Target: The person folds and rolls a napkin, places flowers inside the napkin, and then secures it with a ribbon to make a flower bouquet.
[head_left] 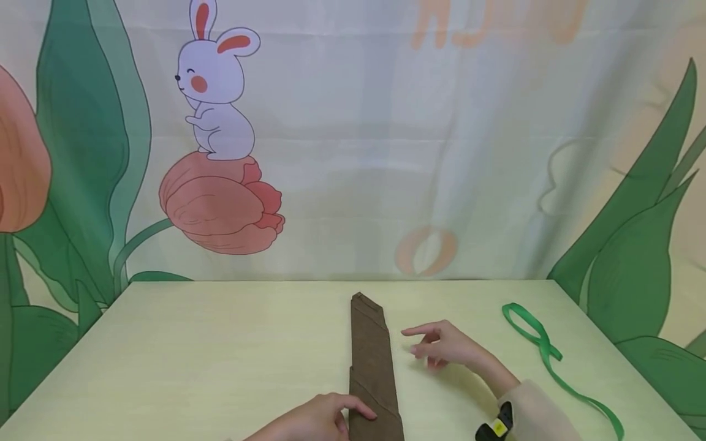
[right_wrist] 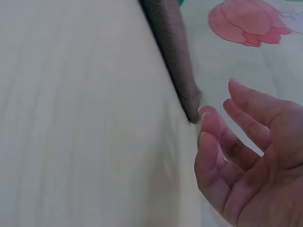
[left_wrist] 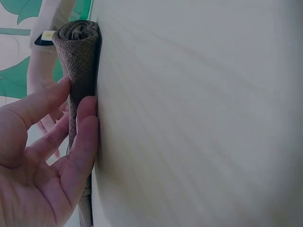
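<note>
A long, flattened roll of brown cloth (head_left: 374,355) lies lengthwise on the table, its coiled end (left_wrist: 78,30) showing in the left wrist view. My left hand (head_left: 317,419) holds the roll near its close end, one finger across the top and others bent along its side. To the right of the roll's far part, my right hand (head_left: 444,344) hovers apart from it, fingers loosely bent with nothing in them. In the right wrist view the fingertips of my right hand (right_wrist: 246,156) appear close to the roll's tapered far end (right_wrist: 189,104).
A green ribbon (head_left: 546,355), looped at its far end, lies on the right side of the pale table (head_left: 220,343). Behind the table hangs a curtain (head_left: 342,153) printed with a rabbit and tulips. A dark band with a yellow label (head_left: 499,425) sits at the right sleeve.
</note>
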`<state>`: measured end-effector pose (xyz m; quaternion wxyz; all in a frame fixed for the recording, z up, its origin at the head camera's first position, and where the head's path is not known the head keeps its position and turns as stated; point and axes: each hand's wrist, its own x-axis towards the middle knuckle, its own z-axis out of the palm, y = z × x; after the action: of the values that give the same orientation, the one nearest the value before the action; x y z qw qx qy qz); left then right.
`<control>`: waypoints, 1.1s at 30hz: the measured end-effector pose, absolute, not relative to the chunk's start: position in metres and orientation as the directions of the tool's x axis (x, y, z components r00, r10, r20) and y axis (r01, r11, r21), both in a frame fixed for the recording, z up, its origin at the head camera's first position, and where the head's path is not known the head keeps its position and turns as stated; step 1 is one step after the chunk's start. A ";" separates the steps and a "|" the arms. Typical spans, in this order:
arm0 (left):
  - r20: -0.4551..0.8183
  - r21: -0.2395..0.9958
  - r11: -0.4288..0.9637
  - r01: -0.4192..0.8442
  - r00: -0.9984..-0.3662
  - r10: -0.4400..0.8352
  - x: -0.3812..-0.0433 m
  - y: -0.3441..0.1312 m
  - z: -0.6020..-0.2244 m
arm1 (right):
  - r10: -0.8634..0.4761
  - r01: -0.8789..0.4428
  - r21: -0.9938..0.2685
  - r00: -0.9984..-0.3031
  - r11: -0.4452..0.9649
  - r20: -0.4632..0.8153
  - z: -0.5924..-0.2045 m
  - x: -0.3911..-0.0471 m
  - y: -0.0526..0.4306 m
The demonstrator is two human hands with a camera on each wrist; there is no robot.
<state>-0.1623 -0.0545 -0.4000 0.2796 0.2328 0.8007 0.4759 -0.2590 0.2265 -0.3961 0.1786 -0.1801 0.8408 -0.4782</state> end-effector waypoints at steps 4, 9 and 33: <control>-0.236 0.908 0.413 0.071 -0.728 0.644 -0.161 -0.055 -0.399 | -0.430 -0.138 -0.859 -0.897 0.493 -0.102 -0.381 -0.249 0.252; -0.242 0.906 0.420 0.063 -0.735 0.633 -0.160 -0.056 -0.397 | -0.326 -0.118 -0.831 -0.942 0.544 -0.080 -0.369 -0.238 0.288; -0.230 0.909 0.411 0.075 -0.732 0.641 -0.161 -0.059 -0.398 | -0.069 0.011 -0.485 -0.987 0.874 -0.148 -0.393 -0.210 0.421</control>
<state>-0.1614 -0.0585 -0.3984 0.2871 0.2268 0.7893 0.4930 -0.2105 0.4214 -0.3930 0.0804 -0.0149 0.9647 -0.2502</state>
